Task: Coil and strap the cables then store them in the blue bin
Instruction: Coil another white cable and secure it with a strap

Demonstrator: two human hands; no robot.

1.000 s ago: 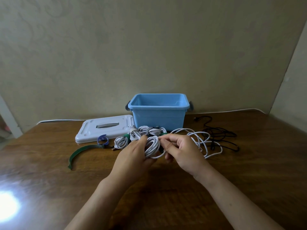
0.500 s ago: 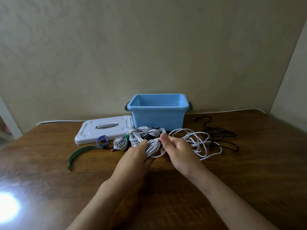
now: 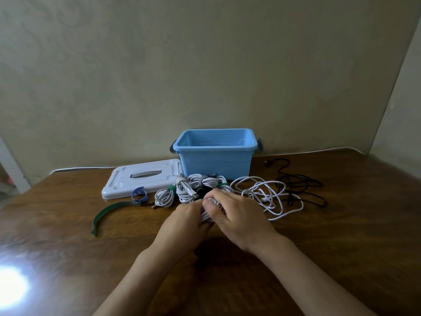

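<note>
My left hand (image 3: 185, 221) and my right hand (image 3: 237, 215) are pressed together around a coil of white cable (image 3: 207, 215), which is mostly hidden between them; both grip it. Behind them lie several strapped white coils (image 3: 184, 189) with green and grey straps. A loose tangle of white cable (image 3: 265, 195) trails from my right hand to the right. The open blue bin (image 3: 215, 156) stands at the back with nothing visible inside.
The white lid (image 3: 141, 179) lies left of the bin. A blue strap (image 3: 139, 193) and a long green strap (image 3: 109, 212) rest on the wooden table at the left. A loose black cable (image 3: 300, 185) lies at the right.
My hands have closed in over the white coil and lowered it towards me, so that much less of it shows. The view has tilted slightly.
</note>
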